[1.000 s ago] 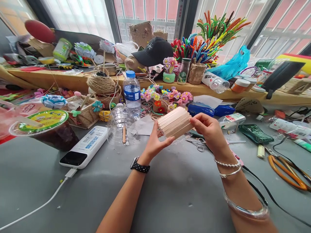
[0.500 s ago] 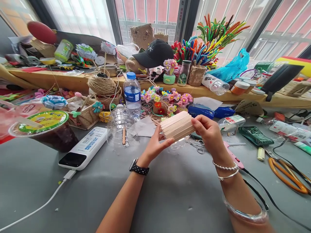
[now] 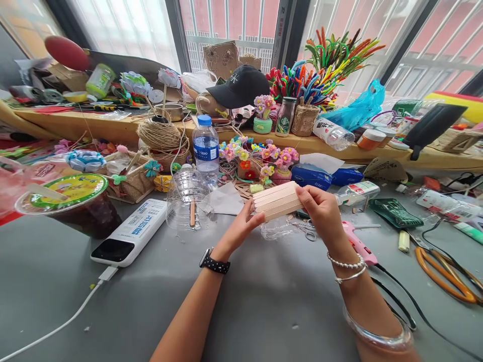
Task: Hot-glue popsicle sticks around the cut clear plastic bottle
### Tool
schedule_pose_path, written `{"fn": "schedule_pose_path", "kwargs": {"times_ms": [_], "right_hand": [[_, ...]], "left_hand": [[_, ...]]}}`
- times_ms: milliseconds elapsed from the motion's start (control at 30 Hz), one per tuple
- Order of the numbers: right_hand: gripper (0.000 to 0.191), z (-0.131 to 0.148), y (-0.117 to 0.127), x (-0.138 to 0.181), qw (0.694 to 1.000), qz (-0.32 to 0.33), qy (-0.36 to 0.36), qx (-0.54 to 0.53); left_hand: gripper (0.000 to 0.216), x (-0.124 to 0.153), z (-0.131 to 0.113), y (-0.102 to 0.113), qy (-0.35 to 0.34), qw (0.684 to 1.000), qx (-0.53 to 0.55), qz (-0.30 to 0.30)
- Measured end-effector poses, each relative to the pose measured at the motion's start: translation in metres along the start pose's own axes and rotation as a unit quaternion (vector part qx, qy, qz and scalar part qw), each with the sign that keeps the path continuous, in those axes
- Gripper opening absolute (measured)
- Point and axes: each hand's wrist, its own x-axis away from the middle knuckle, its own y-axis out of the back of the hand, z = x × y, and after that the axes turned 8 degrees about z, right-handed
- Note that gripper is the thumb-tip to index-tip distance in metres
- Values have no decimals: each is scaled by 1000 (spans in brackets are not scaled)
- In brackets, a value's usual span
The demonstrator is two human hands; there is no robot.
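Between my two hands, raised above the grey table, is a panel of pale wooden craft sticks (image 3: 278,202) lying side by side. My left hand (image 3: 241,226) grips its left end, thumb along the lower edge. At the opposite end, my right hand (image 3: 319,208) pinches the right edge between thumb and fingers. The panel is tilted, and its underside is hidden. Behind and below it lie some clear plastic (image 3: 277,230) and small scissors (image 3: 309,232). A pink glue gun (image 3: 360,245) rests just right of my right wrist.
On the left stand a lidded drink cup (image 3: 75,201), a white power bank (image 3: 132,234) with a cable, and a cut clear bottle (image 3: 188,201). A water bottle (image 3: 206,151) is behind them. Orange-handled scissors (image 3: 445,274) lie right. A crowded wooden shelf (image 3: 241,134) runs along the back.
The panel has tipped slightly flatter and moved down a little, with both hands still on it. My right hand has shifted slightly left and down.
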Motion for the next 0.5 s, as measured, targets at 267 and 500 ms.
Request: {"fn": "schedule_pose_path", "kwargs": {"times_ms": [267, 500], "right_hand": [[36, -3, 0, -1, 1000, 11, 12, 22], [37, -4, -2, -2, 1000, -14, 6, 15]], "left_hand": [[68, 1, 2, 1, 17, 999, -23, -22], [91, 0, 11, 6, 52, 999, 2, -3]]}}
